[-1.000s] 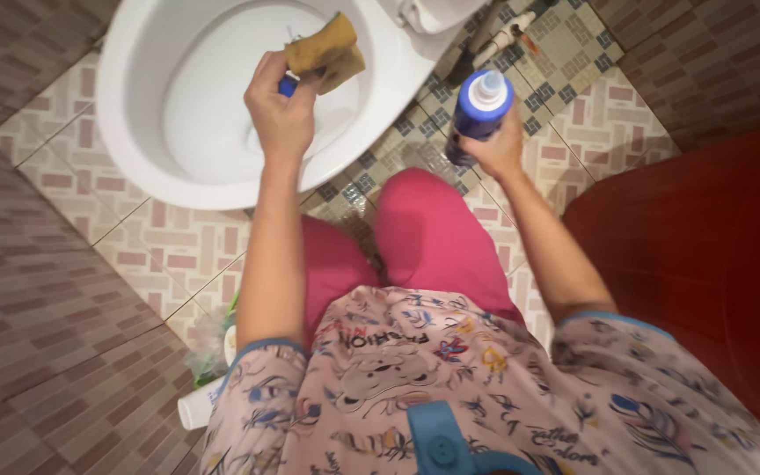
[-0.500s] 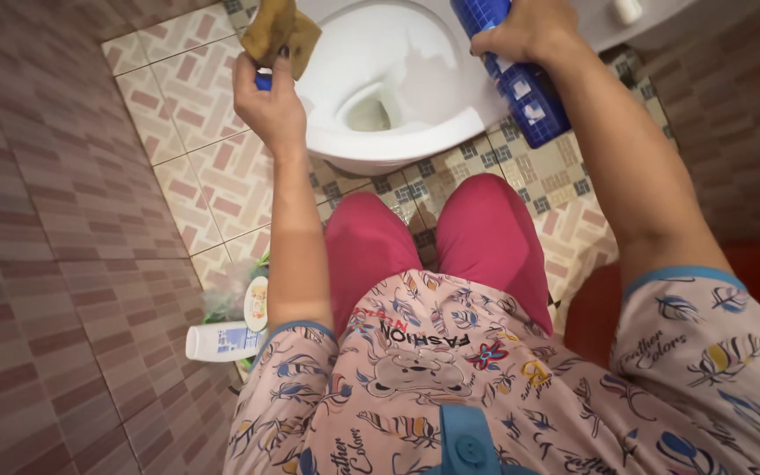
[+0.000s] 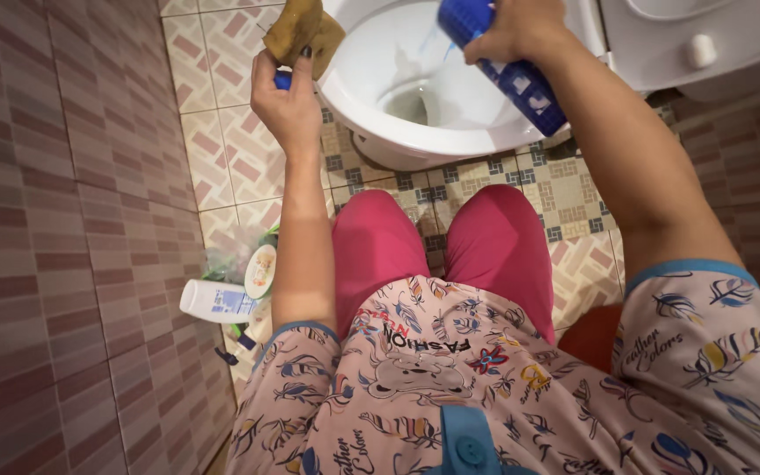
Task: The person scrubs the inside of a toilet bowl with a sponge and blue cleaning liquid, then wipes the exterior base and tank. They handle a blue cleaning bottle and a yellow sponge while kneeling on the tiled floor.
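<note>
Head camera looks straight down over a pink patterned shirt (image 3: 450,378) and magenta trousers (image 3: 494,237) toward a white toilet bowl (image 3: 371,105) set on patterned floor tiles (image 3: 222,149).

At upper right, the right hand (image 3: 516,31) is wrapped around a blue cleaner bottle (image 3: 521,84), its fingers closed firmly on the body. The bottle is tipped nozzle-down over the bowl, with its base pointing back toward the person and out past the rim. A thin bluish streak shows on the inner wall of the bowl just beneath the nozzle end.

At upper left, the left hand (image 3: 290,101) is raised beside the bowl's rim, just outside it, above the floor tiles. Its fingers are curled shut around a small blue cap (image 3: 282,81), and the same grip pinches a yellow-brown sponge (image 3: 305,31), which sticks up above the knuckles.

Beyond the bowl, at the upper right corner, sits the white cistern (image 3: 705,44) with a round button on its lid.

Low on the left, against the brown tiled wall (image 3: 54,264), a white plastic bottle (image 3: 213,302) lies on its side, with a crumpled clear plastic bag (image 3: 226,264) and a small round container (image 3: 259,271) just beside it.
</note>
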